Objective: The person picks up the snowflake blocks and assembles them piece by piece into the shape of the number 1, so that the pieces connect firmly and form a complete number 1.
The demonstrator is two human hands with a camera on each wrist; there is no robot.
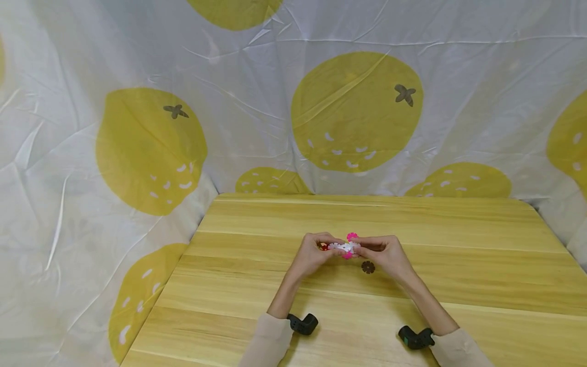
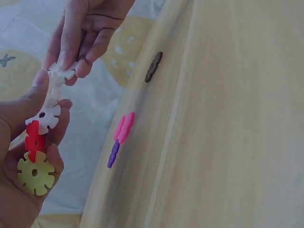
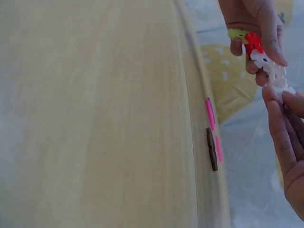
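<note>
A chain of notched plastic snowflake discs hangs between both hands, above the table. It runs from a yellow-green disc [image 2: 35,176] through a red disc [image 2: 33,142] to several white discs [image 2: 43,118]. My left hand [image 1: 315,252] grips the chain, its thumb along the white part and the yellow-green disc near the palm. At the far end, my right hand [image 1: 387,255] pinches a white disc [image 2: 61,72] between thumb and fingers. Whether that end disc is fully slotted into its neighbour, I cannot tell.
On the wooden table [image 1: 458,275] lie a brown disc [image 1: 368,267], a pink disc [image 1: 352,236] beyond the hands, and more pink [image 2: 126,127] beside a purple disc [image 2: 113,154]. A lemon-patterned cloth [image 1: 247,112] hangs behind the table's far edge.
</note>
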